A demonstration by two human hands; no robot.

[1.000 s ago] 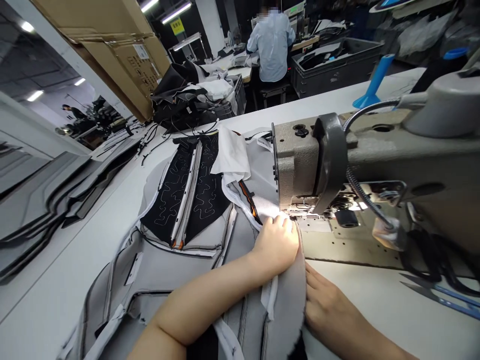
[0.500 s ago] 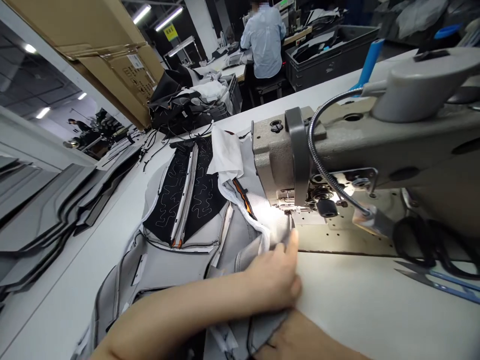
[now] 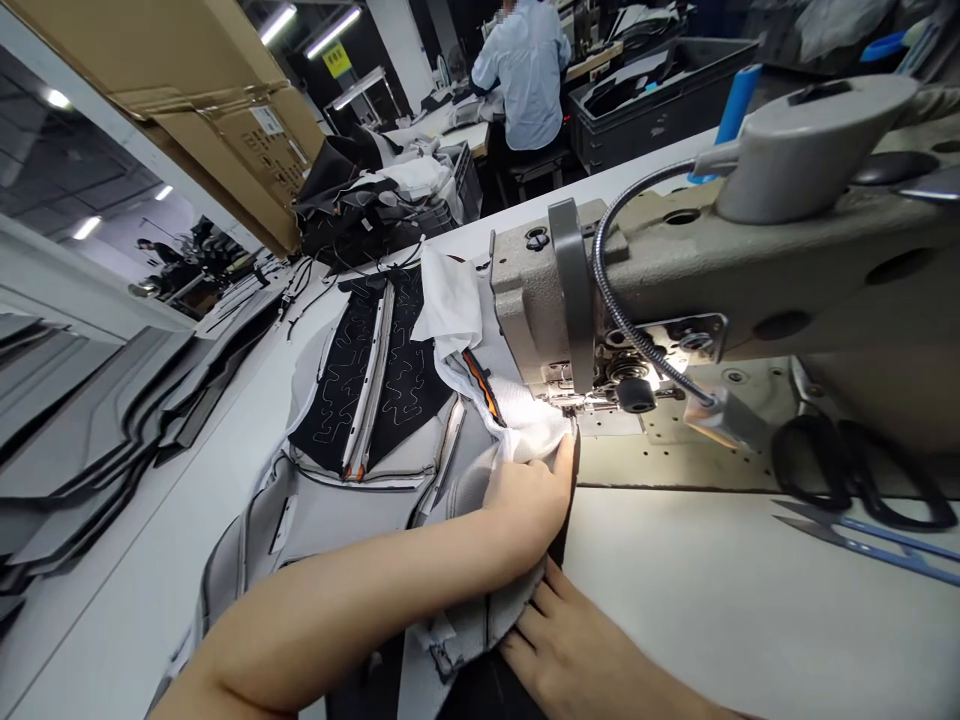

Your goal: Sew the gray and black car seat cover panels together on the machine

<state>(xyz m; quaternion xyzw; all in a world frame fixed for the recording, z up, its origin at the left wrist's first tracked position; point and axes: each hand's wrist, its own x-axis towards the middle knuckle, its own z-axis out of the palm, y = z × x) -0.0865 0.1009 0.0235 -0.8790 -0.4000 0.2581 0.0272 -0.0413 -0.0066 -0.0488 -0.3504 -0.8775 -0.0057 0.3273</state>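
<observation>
Fluorescent tubes (image 3: pixel 334 31) hang beyond a white worktable (image 3: pixel 675 590) bearing a sewing machine (image 3: pixel 720 275) and, mostly left of it, a padded grey seat cover (image 3: pixel 337 515) running lengthwise away from the person. The seat cover's right edge meets both hands: the left hand (image 3: pixel 529 505), nearer the presser foot (image 3: pixel 568 411), presses there, index finger extended; the right hand (image 3: pixel 561 635) lies closer to the body, fingers at the edge. Whether either pinches cannot be told. The sewing machine stands straight ahead; black-handled scissors (image 3: pixel 811 463) and blue thread snips (image 3: pixel 874 542) lie apart, rightward.
</observation>
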